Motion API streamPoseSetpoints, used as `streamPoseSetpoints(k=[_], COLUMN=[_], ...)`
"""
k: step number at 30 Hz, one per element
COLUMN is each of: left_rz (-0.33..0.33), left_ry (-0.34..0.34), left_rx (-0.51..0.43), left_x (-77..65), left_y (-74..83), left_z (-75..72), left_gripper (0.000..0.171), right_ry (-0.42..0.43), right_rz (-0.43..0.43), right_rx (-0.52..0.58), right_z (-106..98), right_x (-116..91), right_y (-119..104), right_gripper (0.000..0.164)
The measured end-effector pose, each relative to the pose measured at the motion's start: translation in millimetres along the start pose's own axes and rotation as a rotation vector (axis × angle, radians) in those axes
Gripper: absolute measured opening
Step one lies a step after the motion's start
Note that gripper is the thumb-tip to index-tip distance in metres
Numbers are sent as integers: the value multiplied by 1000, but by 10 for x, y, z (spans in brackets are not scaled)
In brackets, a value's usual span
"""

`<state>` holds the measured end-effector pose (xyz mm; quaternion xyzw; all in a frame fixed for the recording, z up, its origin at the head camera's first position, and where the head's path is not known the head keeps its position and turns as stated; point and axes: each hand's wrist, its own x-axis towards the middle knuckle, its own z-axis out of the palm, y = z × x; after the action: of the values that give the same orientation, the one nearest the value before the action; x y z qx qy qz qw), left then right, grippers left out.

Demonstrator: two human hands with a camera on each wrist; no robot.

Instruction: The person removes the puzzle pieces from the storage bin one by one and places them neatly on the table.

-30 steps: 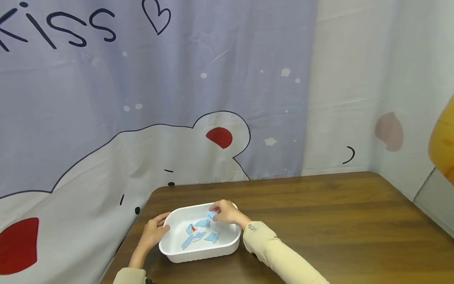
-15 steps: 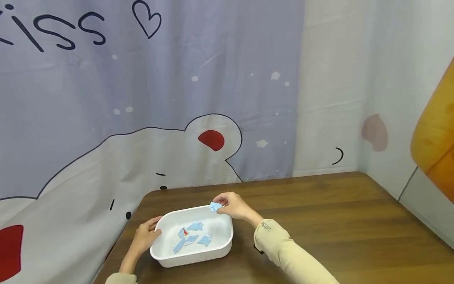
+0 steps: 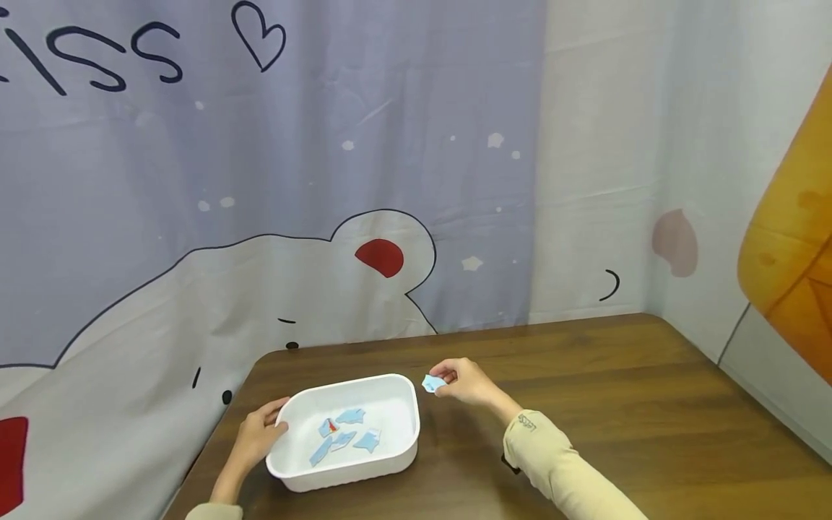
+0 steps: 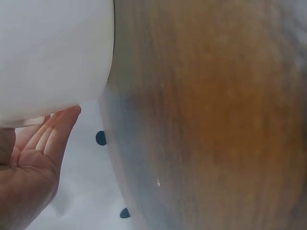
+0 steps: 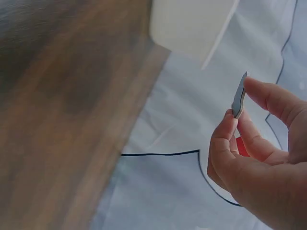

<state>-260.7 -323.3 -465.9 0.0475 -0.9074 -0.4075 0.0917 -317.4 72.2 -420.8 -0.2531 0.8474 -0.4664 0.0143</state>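
Note:
A white plastic tub (image 3: 344, 473) stands on the wooden table. My left hand (image 3: 256, 435) grips its left end, thumb over the rim and fingers along the outer wall; the left wrist view shows those fingers (image 4: 62, 129) against the tub's side. Just right of the tub, above the table, my right hand (image 3: 469, 383) pinches a light blue puzzle piece (image 3: 432, 383) between thumb and fingertips. Seen edge-on in the right wrist view, this puzzle piece (image 5: 238, 98) is thin and flat. Several more blue puzzle pieces (image 3: 367, 440) lie spread on the tub's floor, one with a red patch (image 3: 328, 427).
The brown table (image 3: 585, 404) stretches away to the right of the tub. Behind it hangs a pale cloth (image 3: 416, 144) printed with a bear outline, stars and lettering. A yellow-orange shape (image 3: 789, 245) shows on the right-hand side.
My right hand has lifted a puzzle piece from the tub and carried it over the rim to the right. My left hand has kept its grip. The head view has turned slightly right.

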Motion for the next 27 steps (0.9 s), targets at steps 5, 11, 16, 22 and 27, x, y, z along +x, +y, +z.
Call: streamPoseSetpoints(k=[5,11,16,22,27], left_rz=[8,5,-3,-10,-16], left_ry=[6,4,6,7,4], left_rx=[-7,-3,7,7,8], left_x=[10,3,-12,-15,-20], left_y=[6,9,-11,0,13], left_z=[-1,-2,8,6,-6], left_gripper=[48,47,47,48,48], right_ry=[-16,-45,-76,-102,-122], right_rz=[35,46,67,101,140], right_rx=[-38,-48,-35,-53,-74], right_z=[1,58,161,239,245], right_x=[-59,-139,-217,-210,-163], right_y=[84,200,313,361,372], right_gripper=[29,29,27,26,25])
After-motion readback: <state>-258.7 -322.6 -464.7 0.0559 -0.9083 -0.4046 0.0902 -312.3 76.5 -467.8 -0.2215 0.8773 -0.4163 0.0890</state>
